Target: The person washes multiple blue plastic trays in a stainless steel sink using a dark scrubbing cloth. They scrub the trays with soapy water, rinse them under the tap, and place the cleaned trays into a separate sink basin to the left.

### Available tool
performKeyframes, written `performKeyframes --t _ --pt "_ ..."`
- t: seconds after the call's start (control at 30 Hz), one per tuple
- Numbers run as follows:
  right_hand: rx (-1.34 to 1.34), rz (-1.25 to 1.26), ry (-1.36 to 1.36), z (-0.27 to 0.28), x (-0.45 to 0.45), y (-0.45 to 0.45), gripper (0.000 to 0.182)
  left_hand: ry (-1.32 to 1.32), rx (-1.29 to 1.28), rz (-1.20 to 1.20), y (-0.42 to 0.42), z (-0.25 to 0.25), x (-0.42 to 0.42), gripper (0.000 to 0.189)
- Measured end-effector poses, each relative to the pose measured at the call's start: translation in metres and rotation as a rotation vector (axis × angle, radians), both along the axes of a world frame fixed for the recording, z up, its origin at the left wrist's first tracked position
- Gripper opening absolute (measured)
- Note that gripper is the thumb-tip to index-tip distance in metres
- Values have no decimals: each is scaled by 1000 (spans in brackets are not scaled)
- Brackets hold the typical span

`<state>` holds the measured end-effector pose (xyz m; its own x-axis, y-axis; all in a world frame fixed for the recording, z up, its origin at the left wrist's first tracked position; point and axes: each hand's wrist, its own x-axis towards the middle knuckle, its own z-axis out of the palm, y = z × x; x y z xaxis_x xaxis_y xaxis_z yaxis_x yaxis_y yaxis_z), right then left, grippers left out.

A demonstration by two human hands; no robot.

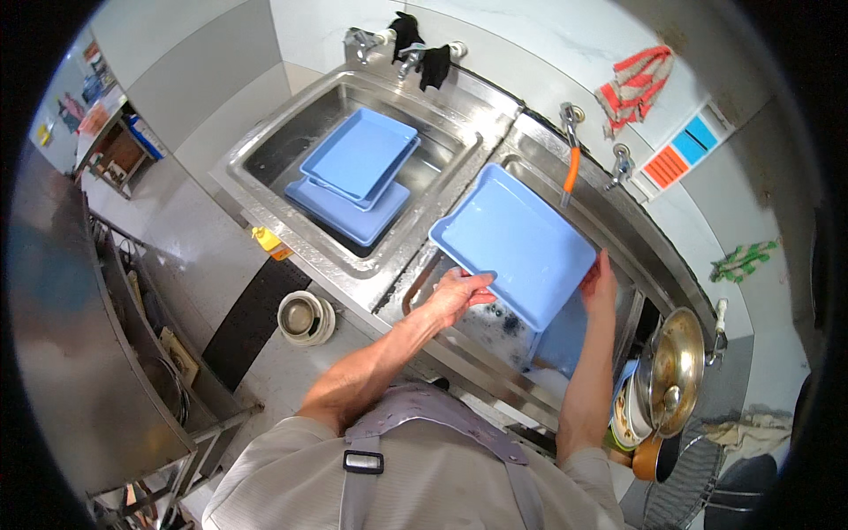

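Note:
A blue plastic tray (517, 245) is held tilted over the right-hand steel sink by both my hands. My left hand (462, 295) grips its near edge, thumb on the rim. My right hand (598, 281) grips the right end, its fingers partly hidden behind the tray. Beneath it, the sink (464, 344) holds soapy water with another blue tray (563, 341) partly in the suds. In the left-hand sink (265, 156), several blue trays (361, 152) lie in a loose, uneven stack.
An orange hose (571, 169) hangs from a wall tap above the right sink. Used pans and bowls, with a large metal pan (677, 371), crowd its right side. A yellow bottle (266, 240) stands by the left sink's near edge. Stacked bowls (306, 318) sit lower down. Steel shelving (99, 344) is at left.

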<state>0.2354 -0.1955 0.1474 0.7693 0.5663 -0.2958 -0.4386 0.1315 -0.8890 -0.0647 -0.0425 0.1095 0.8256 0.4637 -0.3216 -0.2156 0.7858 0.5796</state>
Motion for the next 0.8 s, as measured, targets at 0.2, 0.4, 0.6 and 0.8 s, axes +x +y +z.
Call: performKeyframes --t 0.2,0.4,0.6,0.8 --pt "-295 157 -4 -56 -19 -11 22 -50 -112 309 27 9 8 21" --pt "-349 244 -36 -57 -62 -11 22 -96 -220 579 90 5 22 19" --pt "-402 177 -61 -62 -66 -40 31 -93 -403 717 173 -22 24 22" --pt "-462 44 -299 -46 -74 -74 27 -169 -291 496 235 -37 -9 33"
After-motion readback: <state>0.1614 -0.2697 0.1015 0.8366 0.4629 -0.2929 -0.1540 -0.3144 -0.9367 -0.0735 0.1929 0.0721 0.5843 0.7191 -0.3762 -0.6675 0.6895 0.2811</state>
